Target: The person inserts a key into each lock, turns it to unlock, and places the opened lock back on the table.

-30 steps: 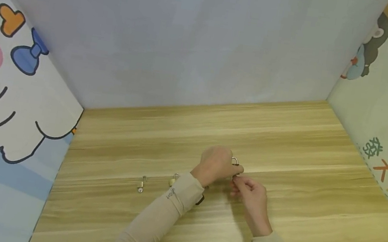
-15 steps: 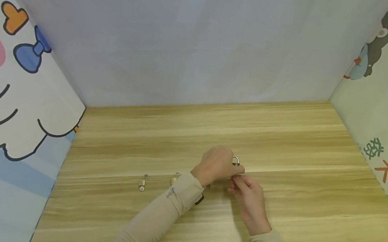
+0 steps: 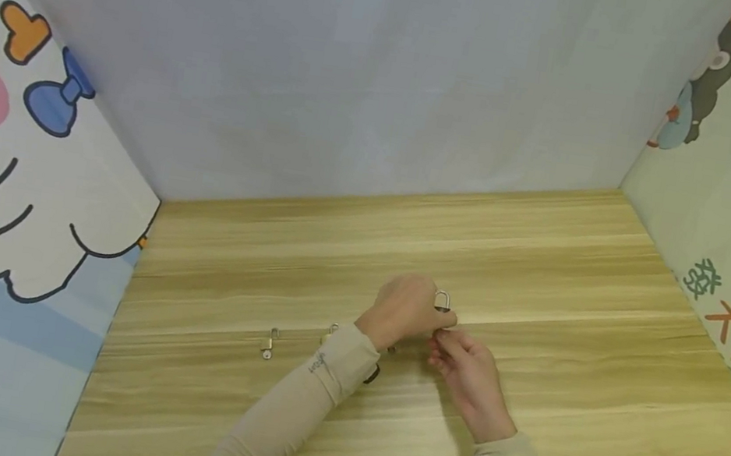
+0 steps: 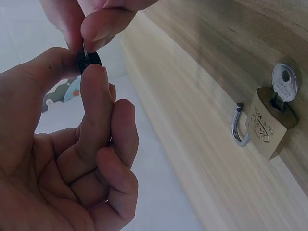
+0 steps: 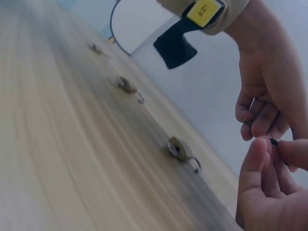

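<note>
My left hand (image 3: 406, 309) holds a small dark padlock (image 3: 442, 310) between thumb and index finger. Its silver shackle sticks up past the fingers in the head view, while most of the dark body (image 4: 90, 61) is covered by them. From the near side my right hand (image 3: 473, 374) meets it, thumb and finger pinching a key (image 4: 85, 52); only a thin silver edge of the key shows, right at the padlock's face. Both hands are raised above the wooden table. Beyond the left hand lies a brass padlock (image 4: 266, 126) with its shackle swung out and a key (image 4: 285, 82) in its keyhole.
On the wooden table (image 3: 543, 270), left of the hands, sit a padlock with a key (image 3: 268, 344), another brass padlock (image 3: 326, 337) partly behind the left sleeve, and a third (image 5: 180, 149) nearest the hands. Printed panels stand at both sides and a pale sheet behind.
Both hands stay together around the padlock, with only a slight drift to the left. The right fingertips have shifted a little towards the left hand; the padlocks on the table have not moved.
</note>
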